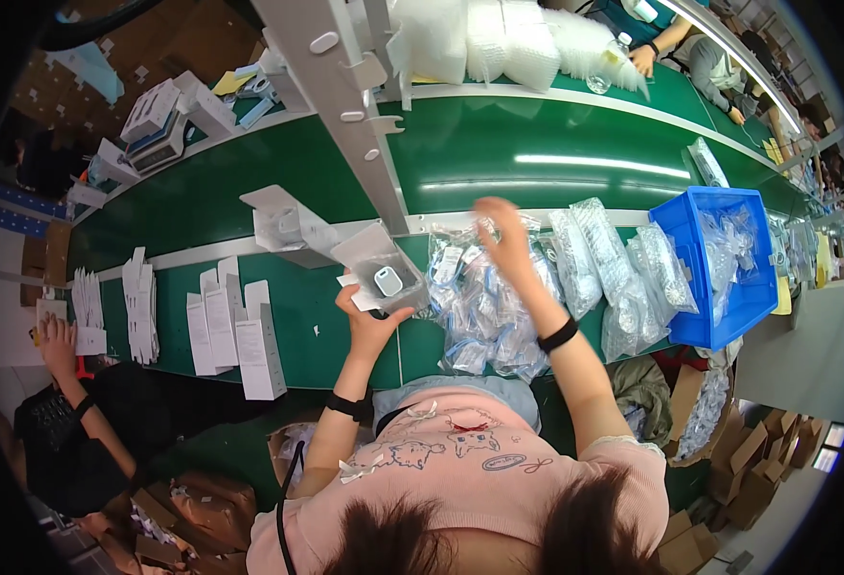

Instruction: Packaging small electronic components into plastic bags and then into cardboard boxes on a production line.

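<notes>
My left hand grips an open white box from its near side, thumb and fingers on opposite walls. Inside the box lies a small white rounded-square device with a grey centre. My right hand is raised over a pile of clear plastic bags holding blue and white coiled parts. Its fingers look apart and slightly blurred, with nothing visible in them. Just beyond the held box stands another open white box, with something pale inside.
Long clear bags of parts lie right of the pile, beside a blue bin. White boxes and stacked folded cartons stand leftward. A metal post rises beyond. Another person's hand works at far left.
</notes>
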Motion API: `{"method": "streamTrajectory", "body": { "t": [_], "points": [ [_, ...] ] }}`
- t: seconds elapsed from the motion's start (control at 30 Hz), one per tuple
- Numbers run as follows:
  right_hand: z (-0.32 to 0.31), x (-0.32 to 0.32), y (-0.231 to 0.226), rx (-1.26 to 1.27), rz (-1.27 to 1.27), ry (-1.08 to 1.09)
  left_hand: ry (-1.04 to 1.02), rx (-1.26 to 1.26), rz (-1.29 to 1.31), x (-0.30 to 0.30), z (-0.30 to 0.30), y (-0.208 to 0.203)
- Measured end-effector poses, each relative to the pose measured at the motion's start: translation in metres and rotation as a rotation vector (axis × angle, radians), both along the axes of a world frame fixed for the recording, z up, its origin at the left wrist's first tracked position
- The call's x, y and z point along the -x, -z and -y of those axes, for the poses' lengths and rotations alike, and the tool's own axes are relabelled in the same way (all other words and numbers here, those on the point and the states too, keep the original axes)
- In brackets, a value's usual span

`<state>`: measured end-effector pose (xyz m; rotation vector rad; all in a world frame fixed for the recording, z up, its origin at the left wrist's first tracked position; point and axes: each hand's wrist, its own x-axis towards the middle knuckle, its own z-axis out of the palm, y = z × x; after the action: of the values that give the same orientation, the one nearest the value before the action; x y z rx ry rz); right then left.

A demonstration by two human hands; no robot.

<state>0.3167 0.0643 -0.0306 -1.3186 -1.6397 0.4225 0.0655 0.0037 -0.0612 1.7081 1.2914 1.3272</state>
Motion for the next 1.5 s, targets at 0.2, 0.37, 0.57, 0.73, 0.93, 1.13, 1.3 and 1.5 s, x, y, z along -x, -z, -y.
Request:
{"method": "streamTrajectory", "body": {
  "t": [0.2,0.37,0.57,0.73,0.93,1.13,1.3,1.5],
  "points": [
    [-0.014,-0.062,0.056,0.633,0.753,0.362,-0.029,-0.073,-0.096,0.002,-0.007,-0.054],
    [-0.003,-0.074,0.062,0.55,0.505,0.194,-0.094,-0.014,-0.218,0.004,-0.014,-0.071],
    [0.021,0.003,-0.065,0.011,-0.487,-0.063,-0.19,0.309,-0.097,0.006,-0.028,-0.088],
    [0.024,0.055,-0.109,-0.021,-0.243,-0.297,-0.174,0.258,-0.148,0.012,-0.037,-0.086],
    [0.017,0.079,-0.099,-0.206,0.34,-0.659,-0.102,0.242,-0.123,0.024,-0.04,-0.069],
    [0.033,0.087,-0.082,-0.102,0.617,-0.661,-0.044,0.331,0.077,0.026,-0.036,-0.065],
    [0.037,0.063,-0.038,-0.045,0.087,-0.431,-0.303,0.023,0.302,0.042,-0.041,-0.046],
    [0.036,0.087,0.003,0.336,-0.133,-0.534,-0.571,-0.106,-0.106,0.063,-0.096,0.005]
  ]
}}
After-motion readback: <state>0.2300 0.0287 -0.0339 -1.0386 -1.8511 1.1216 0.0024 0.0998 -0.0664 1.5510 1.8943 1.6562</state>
